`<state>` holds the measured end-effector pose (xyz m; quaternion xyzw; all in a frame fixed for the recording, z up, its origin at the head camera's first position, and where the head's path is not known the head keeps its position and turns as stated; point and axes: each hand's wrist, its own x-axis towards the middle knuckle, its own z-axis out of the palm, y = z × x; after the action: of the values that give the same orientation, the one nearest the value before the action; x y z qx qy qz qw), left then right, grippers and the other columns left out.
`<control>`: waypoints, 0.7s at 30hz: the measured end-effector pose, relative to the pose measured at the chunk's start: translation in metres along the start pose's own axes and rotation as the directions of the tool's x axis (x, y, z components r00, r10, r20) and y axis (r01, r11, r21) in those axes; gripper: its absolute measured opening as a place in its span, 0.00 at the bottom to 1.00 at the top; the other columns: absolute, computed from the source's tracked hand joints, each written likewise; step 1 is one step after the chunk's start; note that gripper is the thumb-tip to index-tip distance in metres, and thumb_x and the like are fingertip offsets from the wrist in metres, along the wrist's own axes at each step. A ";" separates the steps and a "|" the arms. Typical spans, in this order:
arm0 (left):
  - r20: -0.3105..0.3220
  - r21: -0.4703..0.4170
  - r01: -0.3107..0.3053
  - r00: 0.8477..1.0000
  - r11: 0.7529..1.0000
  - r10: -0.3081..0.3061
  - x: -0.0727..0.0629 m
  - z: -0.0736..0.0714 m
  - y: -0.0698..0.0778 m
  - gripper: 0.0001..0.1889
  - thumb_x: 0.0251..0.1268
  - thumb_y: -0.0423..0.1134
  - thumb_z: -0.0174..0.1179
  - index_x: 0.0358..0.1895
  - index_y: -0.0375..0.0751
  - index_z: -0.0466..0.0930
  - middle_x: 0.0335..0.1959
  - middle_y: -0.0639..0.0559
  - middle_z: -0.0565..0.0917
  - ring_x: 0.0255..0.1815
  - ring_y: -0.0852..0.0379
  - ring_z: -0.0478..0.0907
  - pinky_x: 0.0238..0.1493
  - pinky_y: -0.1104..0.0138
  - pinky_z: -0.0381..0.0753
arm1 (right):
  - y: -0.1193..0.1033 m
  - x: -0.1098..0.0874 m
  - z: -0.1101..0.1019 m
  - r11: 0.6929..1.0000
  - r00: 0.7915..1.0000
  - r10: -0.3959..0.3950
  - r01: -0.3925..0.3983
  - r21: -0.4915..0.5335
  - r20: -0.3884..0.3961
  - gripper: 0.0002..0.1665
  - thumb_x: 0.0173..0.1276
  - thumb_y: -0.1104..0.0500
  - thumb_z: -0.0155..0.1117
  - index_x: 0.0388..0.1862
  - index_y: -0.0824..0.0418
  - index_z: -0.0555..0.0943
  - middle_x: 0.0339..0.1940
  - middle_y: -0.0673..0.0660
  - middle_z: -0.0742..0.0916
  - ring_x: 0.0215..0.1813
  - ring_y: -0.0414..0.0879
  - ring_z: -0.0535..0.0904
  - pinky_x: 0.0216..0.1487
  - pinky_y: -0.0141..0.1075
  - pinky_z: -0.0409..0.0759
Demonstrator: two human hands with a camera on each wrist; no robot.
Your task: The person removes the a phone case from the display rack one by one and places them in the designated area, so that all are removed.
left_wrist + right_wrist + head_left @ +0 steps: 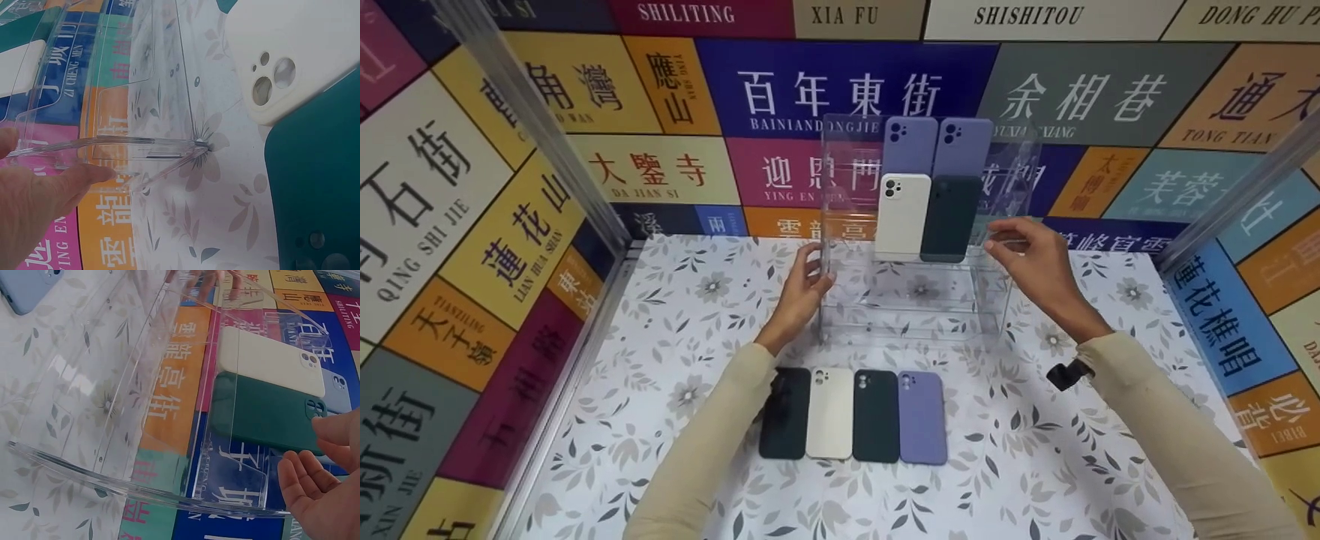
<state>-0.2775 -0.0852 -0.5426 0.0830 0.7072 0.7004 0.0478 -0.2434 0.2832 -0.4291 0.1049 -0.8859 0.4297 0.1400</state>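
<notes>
Far L, a wall of coloured signs (pixel 405 217), then the L sleeve (pixel 705 442) over the table (pixel 607 435), which has a white leaf-&-flower cover. L hand (pixel 799 292) is at the L side of the clear stand (pixel 847 247): thumb & fingers bent, one each side of the thin side panel, nearly closed w/ just the plastic btwn them, so it has hold of the stand. In front, flat on the table & side by side in a row, L to R: black case (pixel 785 416), its upper L corner by the sleeve; white case (pixel 830 416); dk green case (pixel 876 420); purple case (pixel 922 420). Stand is upright on the table behind that row, w/ 4 more phone cases on it: L front, a white front case (pixel 901 225), w/ a purple back case (pixel 911 150) above & behind; R front, a green front case (pixel 955 217), w/ a 2nd purple case (pixel 966 150) above & behind. R hand (pixel 1035 255) is just beside the green one's R edge, fingers loosely bent, thumb a bit apart from them, nothing held. Small black thing (pixel 1065 373) at the R wrist, then R sleeve (pixel 1170 420); far R, another sign wall (pixel 1222 315).
</notes>
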 end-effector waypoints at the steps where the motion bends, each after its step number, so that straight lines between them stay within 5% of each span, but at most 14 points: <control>1: 0.000 -0.001 -0.002 1.000 1.000 0.002 0.000 0.000 0.000 0.31 0.85 0.30 0.56 0.85 0.45 0.59 0.78 0.32 0.72 0.79 0.32 0.73 0.76 0.43 0.75 | 0.000 0.002 0.000 1.000 1.000 0.000 0.000 0.003 -0.002 0.17 0.82 0.61 0.70 0.65 0.63 0.87 0.60 0.61 0.88 0.58 0.47 0.86 0.60 0.27 0.80; 10: -0.003 0.034 0.004 1.000 0.999 -0.004 -0.001 0.000 0.000 0.31 0.86 0.31 0.57 0.85 0.48 0.60 0.78 0.34 0.73 0.78 0.34 0.75 0.74 0.41 0.76 | -0.006 0.021 0.000 0.999 1.000 -0.006 0.007 0.033 -0.018 0.21 0.80 0.62 0.72 0.68 0.63 0.86 0.63 0.63 0.86 0.64 0.56 0.86 0.65 0.40 0.84; 21: -0.002 0.035 0.005 1.000 0.999 -0.005 -0.001 -0.001 0.002 0.32 0.86 0.31 0.56 0.86 0.46 0.58 0.80 0.35 0.71 0.80 0.35 0.72 0.77 0.42 0.74 | -0.008 0.042 0.004 1.000 1.000 -0.004 0.004 0.028 -0.014 0.24 0.80 0.64 0.71 0.72 0.63 0.83 0.66 0.62 0.85 0.65 0.56 0.84 0.66 0.36 0.83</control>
<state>-0.2763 -0.0861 -0.5410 0.0812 0.7197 0.6879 0.0474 -0.2809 0.2724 -0.4113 0.1057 -0.8785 0.4427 0.1453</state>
